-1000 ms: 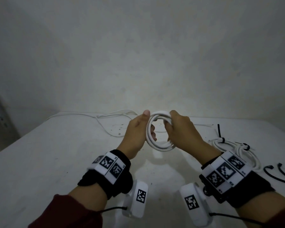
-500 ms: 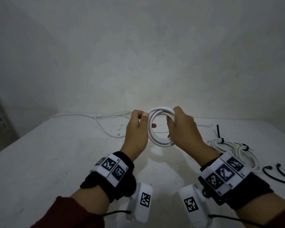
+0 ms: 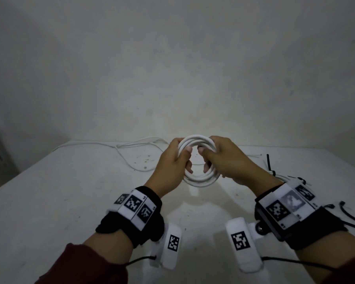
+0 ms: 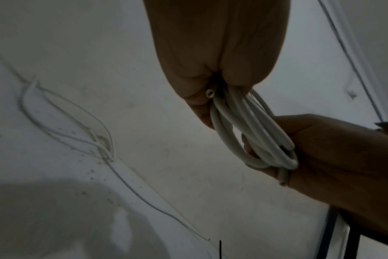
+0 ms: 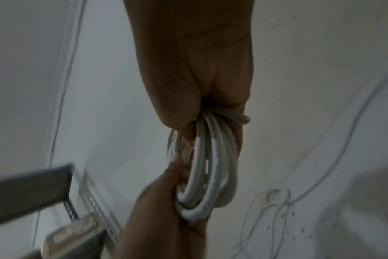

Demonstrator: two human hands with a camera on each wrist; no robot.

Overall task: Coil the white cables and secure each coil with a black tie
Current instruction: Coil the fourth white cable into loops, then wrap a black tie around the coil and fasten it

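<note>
A white cable coil point(image 3: 199, 179) of several loops hangs in the air above the white table point(image 3: 49, 201), held upright between both hands. My left hand point(image 3: 173, 160) grips its left side, thumb through the ring. My right hand point(image 3: 223, 158) grips its right side the same way. In the left wrist view the coil point(image 4: 250, 129) shows a cut end by my left fingers and another by the right palm. The right wrist view shows the coil point(image 5: 208, 171) pinched at both ends. No tie is on this coil.
A loose white cable point(image 3: 131, 152) trails across the table's far left. A tied coil point(image 3: 283, 177) with black ties lies behind my right wrist. Loose black ties point(image 3: 350, 214) lie at the right edge. A metal shelf point(image 5: 33, 189) stands off the table's left.
The coil has been turned and tightened between the hands. My left thumb has moved from the top of the ring to inside it, and both hands have closed in on the coil's sides.
</note>
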